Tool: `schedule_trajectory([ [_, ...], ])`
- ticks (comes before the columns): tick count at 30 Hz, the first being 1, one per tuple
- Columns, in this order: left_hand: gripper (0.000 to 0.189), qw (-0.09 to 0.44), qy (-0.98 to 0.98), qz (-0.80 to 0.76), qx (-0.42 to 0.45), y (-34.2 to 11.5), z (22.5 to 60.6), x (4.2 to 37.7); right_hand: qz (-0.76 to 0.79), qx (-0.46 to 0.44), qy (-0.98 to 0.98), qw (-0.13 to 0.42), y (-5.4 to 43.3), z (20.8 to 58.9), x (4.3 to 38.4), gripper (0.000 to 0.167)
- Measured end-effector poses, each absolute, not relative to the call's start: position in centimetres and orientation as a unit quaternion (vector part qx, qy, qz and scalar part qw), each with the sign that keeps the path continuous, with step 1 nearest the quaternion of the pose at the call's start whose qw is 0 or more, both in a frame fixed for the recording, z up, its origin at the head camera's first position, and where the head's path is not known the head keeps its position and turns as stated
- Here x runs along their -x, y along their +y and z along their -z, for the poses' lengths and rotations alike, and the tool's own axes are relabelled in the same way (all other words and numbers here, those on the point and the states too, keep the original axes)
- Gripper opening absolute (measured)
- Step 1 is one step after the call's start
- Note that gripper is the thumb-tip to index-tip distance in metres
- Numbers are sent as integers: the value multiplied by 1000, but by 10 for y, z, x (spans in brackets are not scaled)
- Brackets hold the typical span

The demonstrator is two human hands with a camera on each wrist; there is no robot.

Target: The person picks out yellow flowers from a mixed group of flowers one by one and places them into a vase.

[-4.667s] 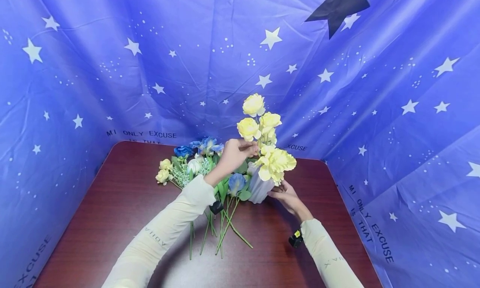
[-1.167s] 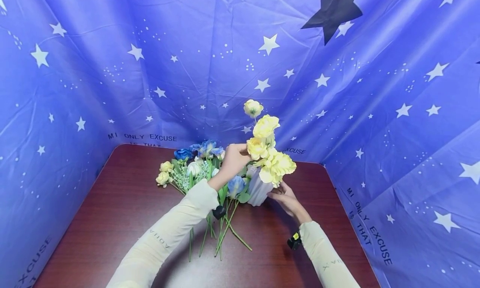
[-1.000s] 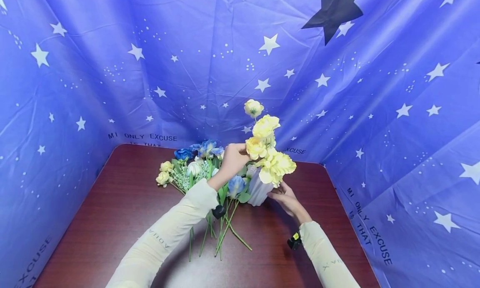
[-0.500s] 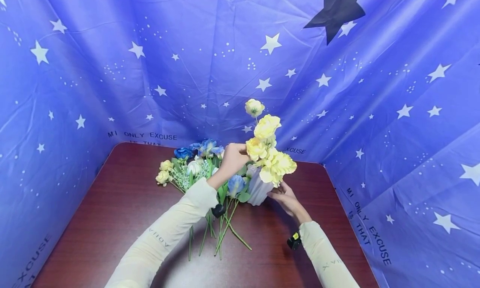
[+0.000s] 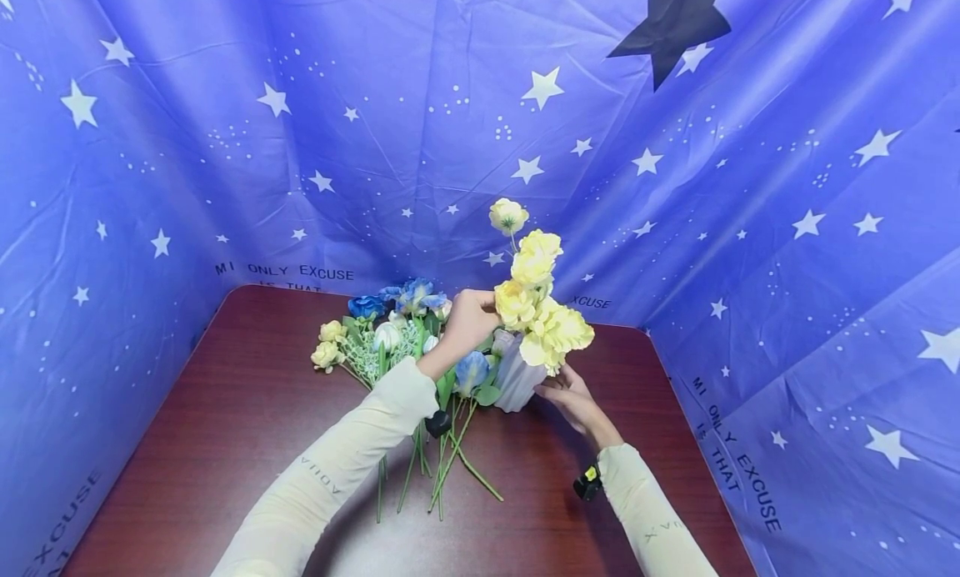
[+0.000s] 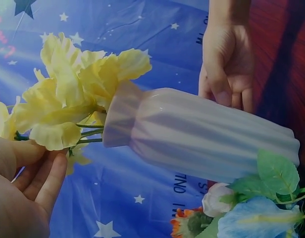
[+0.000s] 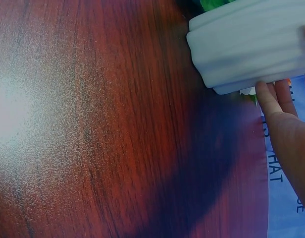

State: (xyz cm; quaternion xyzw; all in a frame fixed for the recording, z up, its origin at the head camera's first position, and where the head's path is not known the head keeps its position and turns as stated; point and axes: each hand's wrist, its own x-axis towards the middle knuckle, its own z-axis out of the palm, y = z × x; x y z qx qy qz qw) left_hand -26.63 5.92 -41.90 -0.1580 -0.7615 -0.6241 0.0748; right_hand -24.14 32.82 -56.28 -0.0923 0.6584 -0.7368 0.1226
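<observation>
A pale ribbed vase (image 6: pixel 192 131) stands on the table with stems of yellow flowers (image 5: pixel 536 260) in its mouth. My left hand (image 5: pixel 468 318) pinches a yellow flower's stem just below the bloom; in the left wrist view the petals (image 6: pixel 56 136) partly cover the fingertips. My right hand (image 5: pixel 573 398) holds the vase low on its right side. In the right wrist view its thumb lies against the vase wall (image 7: pixel 246 47), while the other fingers are partly hidden behind it.
Left of the vase lies a pile of loose flowers: dark blue blooms (image 5: pixel 367 307), a white bud (image 5: pixel 387 335), small yellow roses (image 5: pixel 327 346) and a pale blue iris (image 5: pixel 472 370). Their green stems (image 5: pixel 450 469) point toward the front of the brown table (image 5: pixel 225 427). Blue starry cloth surrounds it.
Since the oldest frame, the yellow roses have turned and dropped slightly, the top bloom now facing away. My left hand has shifted a little left and down. My right hand stays on the vase.
</observation>
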Motion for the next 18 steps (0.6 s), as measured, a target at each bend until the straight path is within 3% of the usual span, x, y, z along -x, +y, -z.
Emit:
schedule_trajectory([
  [18, 29, 57, -778, 596, 190, 62, 423, 267, 736, 69, 661, 124, 325, 557, 237, 72],
])
